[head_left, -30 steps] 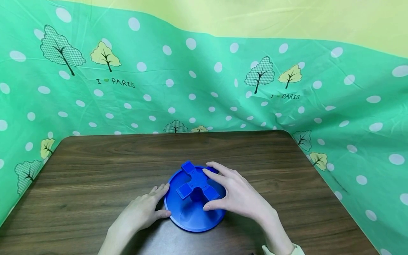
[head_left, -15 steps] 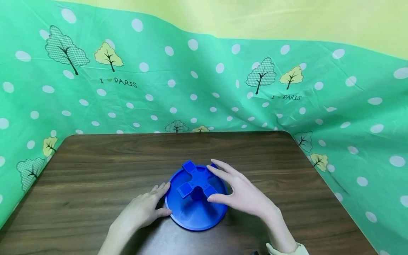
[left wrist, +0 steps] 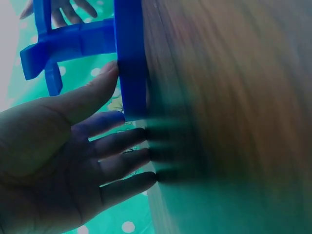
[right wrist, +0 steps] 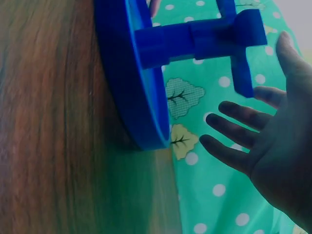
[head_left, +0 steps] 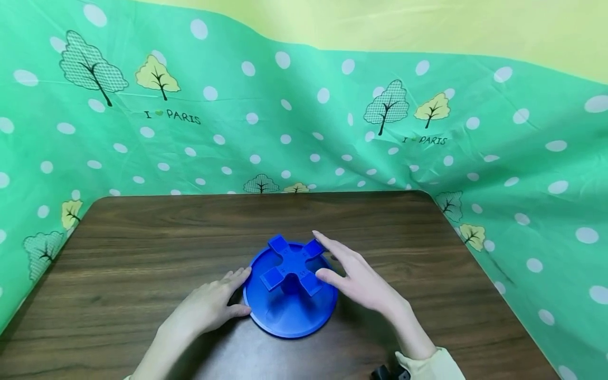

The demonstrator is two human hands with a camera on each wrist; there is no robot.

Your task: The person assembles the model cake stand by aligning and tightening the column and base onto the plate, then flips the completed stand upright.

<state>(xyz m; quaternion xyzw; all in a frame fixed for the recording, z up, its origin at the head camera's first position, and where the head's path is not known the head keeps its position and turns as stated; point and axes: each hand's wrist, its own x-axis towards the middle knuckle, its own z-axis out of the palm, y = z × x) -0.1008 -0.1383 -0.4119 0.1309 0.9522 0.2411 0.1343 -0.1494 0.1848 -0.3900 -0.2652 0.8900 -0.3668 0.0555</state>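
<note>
A round blue plastic base with a raised rim sits flat on the table. From its centre rises a short blue post, topped by a blue cross-shaped piece with flared arm ends. My left hand rests at the base's left side, thumb against the rim and the other fingers straight near the tabletop, as the left wrist view shows. To the right of the cross, my right hand is spread with nothing gripped; its index finger is close to an arm end, contact uncertain.
The brown wood-grain table extends around the base. A green dotted cloth hangs behind and beside it. A small black object is at the bottom edge beside the right sleeve.
My right hand has let go of the cross-shaped piece and drawn off to the right, its thumb now clear of the near arm. The left hand stays at the rim.
</note>
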